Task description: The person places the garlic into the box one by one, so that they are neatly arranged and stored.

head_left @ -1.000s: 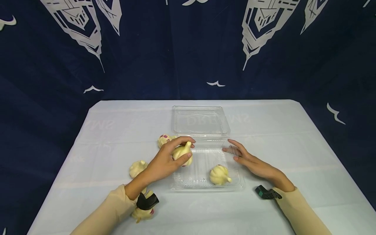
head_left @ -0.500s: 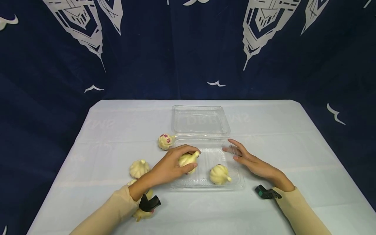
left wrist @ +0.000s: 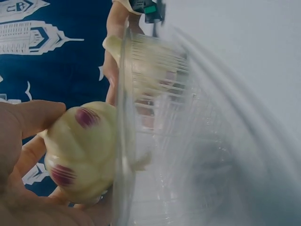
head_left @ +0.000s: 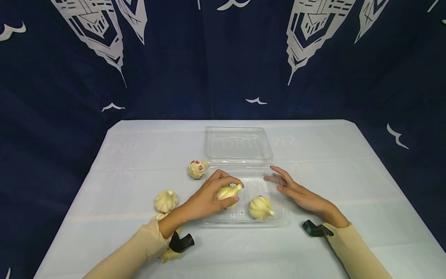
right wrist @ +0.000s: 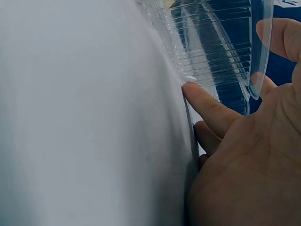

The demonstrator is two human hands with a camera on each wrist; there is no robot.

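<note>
Left hand (head_left: 205, 198) lowered garlic bulb (head_left: 228, 191) into clamshell tray (head_left: 280, 221); grip holding bulb | right hand (head_left: 296, 192) flat, steadying tray

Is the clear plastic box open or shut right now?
Open. The clear plastic box has its lid laid flat on the table behind it, and one garlic bulb lies inside the tray.

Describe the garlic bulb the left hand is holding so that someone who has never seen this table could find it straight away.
Start at the clear plastic clamshell box lying open in the middle of the white table. In its near tray, on the left side, the left hand grips a cream garlic bulb with purple blotches. It is the only bulb in a hand: another bulb sits free in the tray to its right, and the rest lie outside it.
</note>
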